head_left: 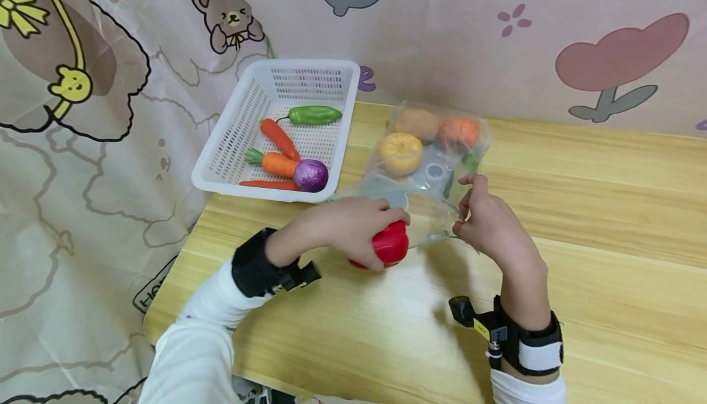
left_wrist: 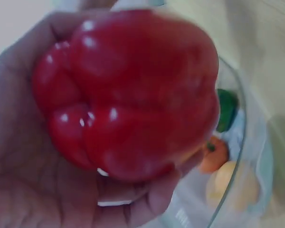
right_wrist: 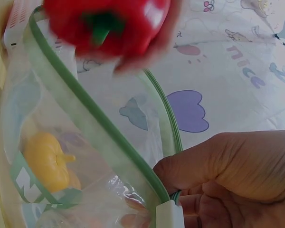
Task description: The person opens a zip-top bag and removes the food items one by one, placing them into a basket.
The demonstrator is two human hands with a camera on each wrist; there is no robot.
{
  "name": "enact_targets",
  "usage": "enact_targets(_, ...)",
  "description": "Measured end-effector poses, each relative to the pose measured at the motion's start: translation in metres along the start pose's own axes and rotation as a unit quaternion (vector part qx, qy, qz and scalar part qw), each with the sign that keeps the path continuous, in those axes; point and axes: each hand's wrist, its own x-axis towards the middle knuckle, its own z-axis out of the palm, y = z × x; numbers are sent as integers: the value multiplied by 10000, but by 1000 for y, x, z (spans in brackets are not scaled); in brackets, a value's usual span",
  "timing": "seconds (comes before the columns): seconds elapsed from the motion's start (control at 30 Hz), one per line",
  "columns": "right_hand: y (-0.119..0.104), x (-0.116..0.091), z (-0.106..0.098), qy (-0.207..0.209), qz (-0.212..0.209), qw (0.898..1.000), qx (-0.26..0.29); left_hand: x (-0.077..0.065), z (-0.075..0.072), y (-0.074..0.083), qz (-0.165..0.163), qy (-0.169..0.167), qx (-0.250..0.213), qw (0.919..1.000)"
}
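Note:
My left hand (head_left: pixel 359 229) grips a red bell pepper (head_left: pixel 391 244), fingers curled round its side, at the mouth of a clear zip bag (head_left: pixel 386 186). In the right wrist view the pepper's green stem (right_wrist: pixel 102 26) shows above the bag's green zip edges, which stand apart. My right hand (head_left: pixel 497 223) pinches the bag's edge near the white slider (right_wrist: pixel 170 216). Inside the bag lie a yellow pumpkin (head_left: pixel 401 153), an orange pumpkin-like vegetable (head_left: pixel 459 131), a brownish potato-like piece (head_left: pixel 417 123) and a green vegetable (left_wrist: pixel 226 109).
A white plastic basket (head_left: pixel 221 170) stands at the back left of the wooden table (head_left: pixel 618 238). It holds a green pepper (head_left: pixel 315 115), several carrot-like pieces (head_left: pixel 280 139) and a purple cabbage (head_left: pixel 311 175). A printed cloth (head_left: pixel 442 35) hangs behind the table.

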Motion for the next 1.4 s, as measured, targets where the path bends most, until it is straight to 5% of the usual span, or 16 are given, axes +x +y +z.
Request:
enact_targets(0.17,1,-2,-2,-21,28,10000,-16,-39,-9,-16,30,505,-390,9980)
enact_targets(0.3,2,-3,-2,-57,68,10000,-43,-61,-19,-34,-606,1244,-626,9884)
enact_targets(0.43,3,-3,-1,-39,23,9999,-92,-68,-21,-55,-1288,1846,-594,9725)
enact_targets(0.73,2,-2,-1,-58,-29,9999,-138,-43,-11,-102,-2174,2501,-996,9382)
enact_targets(0.97,1,-2,-1,-59,-69,9999,-134,-20,5,-129,-2306,2193,-1332,9386)
enact_targets(1.3,0,-2,0,-52,-115,9998,-153,-4,15,-140,-2849,2536,-1127,9175)
enact_targets(1.4,-1,-2,0,-84,-69,9998,-162,3,17,-137,-3121,2748,-981,9041)
